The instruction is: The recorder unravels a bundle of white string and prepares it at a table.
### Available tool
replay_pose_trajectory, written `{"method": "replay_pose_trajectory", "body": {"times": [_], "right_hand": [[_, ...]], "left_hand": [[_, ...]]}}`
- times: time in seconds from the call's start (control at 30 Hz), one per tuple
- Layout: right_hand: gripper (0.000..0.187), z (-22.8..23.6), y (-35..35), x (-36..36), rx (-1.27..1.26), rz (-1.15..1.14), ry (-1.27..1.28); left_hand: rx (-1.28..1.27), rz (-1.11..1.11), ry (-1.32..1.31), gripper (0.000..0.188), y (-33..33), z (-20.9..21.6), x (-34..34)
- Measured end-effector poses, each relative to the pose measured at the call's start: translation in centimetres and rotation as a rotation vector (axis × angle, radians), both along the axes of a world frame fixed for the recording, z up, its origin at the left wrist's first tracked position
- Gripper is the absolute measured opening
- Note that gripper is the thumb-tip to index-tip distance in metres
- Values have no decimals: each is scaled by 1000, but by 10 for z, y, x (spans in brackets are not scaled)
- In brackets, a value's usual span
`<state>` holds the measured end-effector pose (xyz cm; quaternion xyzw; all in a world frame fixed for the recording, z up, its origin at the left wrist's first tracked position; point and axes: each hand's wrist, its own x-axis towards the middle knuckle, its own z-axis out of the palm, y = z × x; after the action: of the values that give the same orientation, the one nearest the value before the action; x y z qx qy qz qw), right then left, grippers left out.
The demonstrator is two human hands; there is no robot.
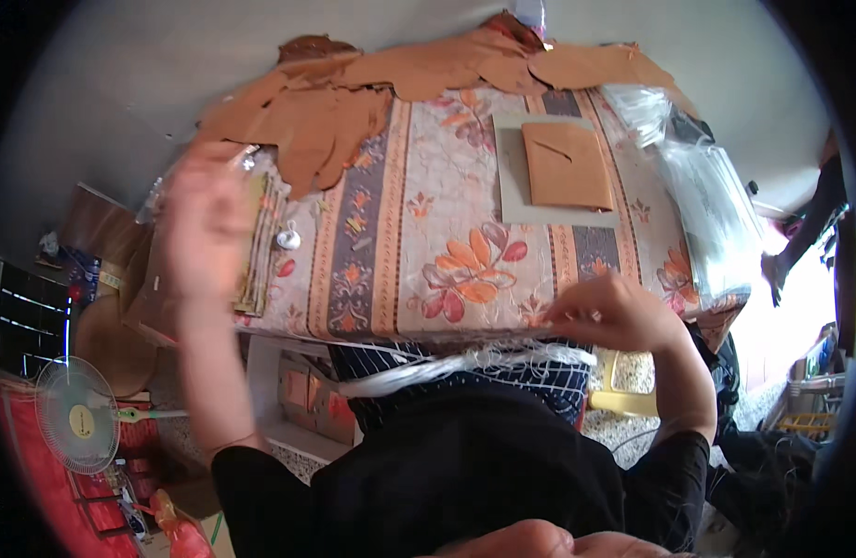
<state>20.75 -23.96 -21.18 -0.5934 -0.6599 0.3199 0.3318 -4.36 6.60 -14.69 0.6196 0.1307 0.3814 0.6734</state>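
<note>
My left hand (207, 219) is raised over the left side of the table, smeared by motion, so its fingers cannot be made out. Beside it lies a stack of flat, yellowish-brown pieces (260, 246), with a small white object (288, 238) just to the right. Brown leather-like sheets (326, 130) with ragged edges spread beyond it. Close to the table's front edge, my right hand (609, 312) has its fingers curled together; whatever they hold, if anything, is hidden. Farther back, a folded brown piece (568, 166) with a dark slit-like mark rests on a grey board (512, 177).
A flowered cloth covers the table (428, 205). Clear plastic sleeves (712, 209) are piled along its right side. White strings (465, 365) lie across my lap. On the left stands a fan (79, 418); a yellow stool-like object (623, 400) is under the table's right side.
</note>
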Motion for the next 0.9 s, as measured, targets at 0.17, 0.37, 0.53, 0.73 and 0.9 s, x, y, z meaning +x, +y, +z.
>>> {"method": "replay_pose_trajectory", "body": {"times": [0.17,0.37,0.53,0.73,0.9], "right_hand": [[24,24,93,1,-37,-129,268],[41,-6,124,24,-51,-24,419],[34,-19,125,30,-67,-107,592],[24,-28,128,40,110,-315,644],[23,-25,126,56,203,-198,1292]], "left_hand": [[169,-429,197,20,-78,-50,90],[291,-476,280,25,-71,-68,122],[342,-456,296,21,-61,-76,138],[-12,-611,369,14,-42,-67,161],[209,-495,303,18,-38,-80,178]]}}
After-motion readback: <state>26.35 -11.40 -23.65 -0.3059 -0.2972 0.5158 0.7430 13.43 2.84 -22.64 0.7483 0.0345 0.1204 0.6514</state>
